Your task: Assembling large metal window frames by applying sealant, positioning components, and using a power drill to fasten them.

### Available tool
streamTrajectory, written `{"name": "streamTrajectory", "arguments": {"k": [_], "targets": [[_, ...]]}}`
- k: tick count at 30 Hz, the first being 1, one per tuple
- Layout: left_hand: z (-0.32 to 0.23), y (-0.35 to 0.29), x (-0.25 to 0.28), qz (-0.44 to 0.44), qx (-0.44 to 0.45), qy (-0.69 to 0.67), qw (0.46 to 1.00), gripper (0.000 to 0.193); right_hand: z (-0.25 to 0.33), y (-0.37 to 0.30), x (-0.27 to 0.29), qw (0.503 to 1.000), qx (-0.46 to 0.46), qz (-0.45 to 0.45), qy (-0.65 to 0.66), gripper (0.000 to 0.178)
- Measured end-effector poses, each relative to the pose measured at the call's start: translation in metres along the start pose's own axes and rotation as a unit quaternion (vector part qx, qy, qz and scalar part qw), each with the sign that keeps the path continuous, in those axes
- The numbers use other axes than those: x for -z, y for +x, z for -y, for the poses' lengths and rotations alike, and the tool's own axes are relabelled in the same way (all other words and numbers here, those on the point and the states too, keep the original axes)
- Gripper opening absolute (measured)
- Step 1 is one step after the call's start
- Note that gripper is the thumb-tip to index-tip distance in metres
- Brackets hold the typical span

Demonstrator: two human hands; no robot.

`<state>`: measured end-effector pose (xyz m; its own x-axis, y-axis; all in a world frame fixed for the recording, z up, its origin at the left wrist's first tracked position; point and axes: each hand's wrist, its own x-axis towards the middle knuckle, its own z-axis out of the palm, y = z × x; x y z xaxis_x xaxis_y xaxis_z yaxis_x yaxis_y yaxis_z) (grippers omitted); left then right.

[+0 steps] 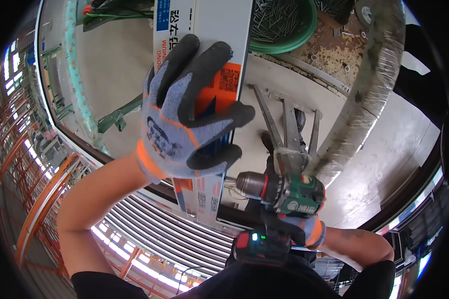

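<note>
My left hand (172,129), in a blue-grey glove with black fingertips and an orange cuff, is open with its fingers spread. It lies over a long metal profile (217,30) covered in printed white, blue and orange film; whether the palm presses on it is hidden. My right hand (299,229), gloved alike, is closed around the handle of a green and black cordless drill (299,197). The drill's chuck points left toward the profile's right edge. Below the hand, the drill's battery (262,246) shows lit lights.
A green basin (312,30) full of screws or nails stands on a worn board (334,55) at the upper right. A film-wrapped bar (369,94) slants along the right. Metal legs (289,124) stand below the profile. A teal-wrapped bar (75,65) runs along the left.
</note>
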<state>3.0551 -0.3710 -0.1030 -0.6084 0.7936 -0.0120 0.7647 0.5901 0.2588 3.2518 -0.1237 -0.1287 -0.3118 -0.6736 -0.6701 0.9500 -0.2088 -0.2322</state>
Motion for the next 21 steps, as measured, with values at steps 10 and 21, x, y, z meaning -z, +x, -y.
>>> {"name": "streamTrajectory", "arguments": {"k": [10,21], "targets": [[-0.008,-0.004,0.007,0.008,0.028,0.001,1.000,0.049,0.003,-0.002,-0.010,0.987,-0.012,0.041,0.157,0.042],[-0.011,-0.010,0.004,-0.051,0.052,-0.016,0.997,0.045,0.010,0.000,-0.012,0.984,-0.062,-0.016,0.165,0.029]]}}
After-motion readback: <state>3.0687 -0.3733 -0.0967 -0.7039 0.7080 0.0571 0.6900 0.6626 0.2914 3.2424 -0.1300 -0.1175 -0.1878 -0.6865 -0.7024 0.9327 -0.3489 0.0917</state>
